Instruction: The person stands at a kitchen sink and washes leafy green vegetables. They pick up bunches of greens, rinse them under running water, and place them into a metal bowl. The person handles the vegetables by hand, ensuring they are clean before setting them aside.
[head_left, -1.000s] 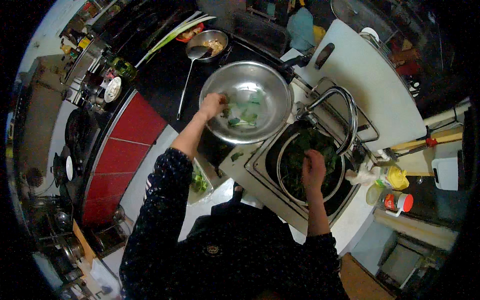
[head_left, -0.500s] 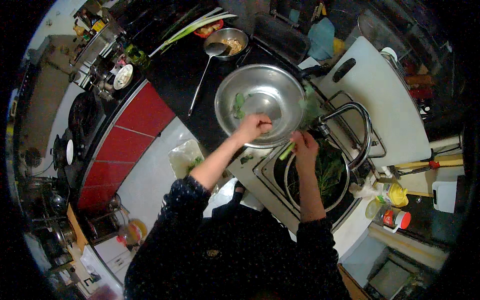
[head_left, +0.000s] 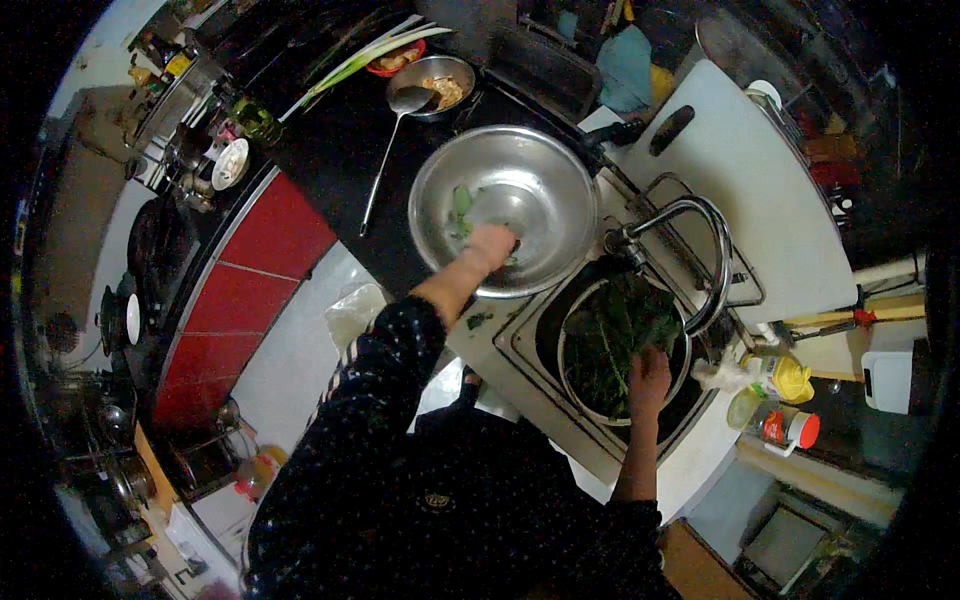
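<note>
Nearest, the right hand (head_left: 652, 378) touches the near side of the dark greens (head_left: 622, 318) in the round pot (head_left: 580, 400); whether its grip is closed, I can't tell. Half a second ago it held a stalk by the steel bowl (head_left: 555, 190). Farther off, the left hand (head_left: 494, 246) curls inside that bowl, beside pale leaves (head_left: 460, 203), its grip hidden from me.

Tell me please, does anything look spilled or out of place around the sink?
Yes, slightly: a dark green scrap, probably leaf, lies on the sink edge, outside the steel bowl. Nothing else stands out.
</note>
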